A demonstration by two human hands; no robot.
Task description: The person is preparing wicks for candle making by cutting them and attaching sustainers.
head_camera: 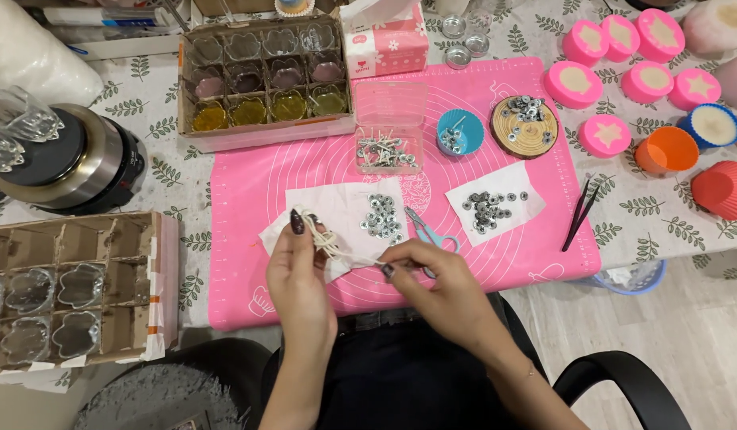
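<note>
Two hands over pink mat (249, 287) | left hand (297, 271) pinched shut on coiled wick string (325, 239) above white tissue (344, 211) | right hand (432, 279) fingertips closed on string's free end | scissors (428, 232) just beside.

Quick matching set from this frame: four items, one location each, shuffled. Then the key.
Items:
1. tweezers
2. scissors
3. wooden disc
4. clear plastic box

Places:
A. beside the blue cup, topped with metal tabs
B. right edge of the pink mat
C. just above the right hand
D. mat's top centre, holding wick pins

Pairs: 1-B, 2-C, 3-A, 4-D
</note>
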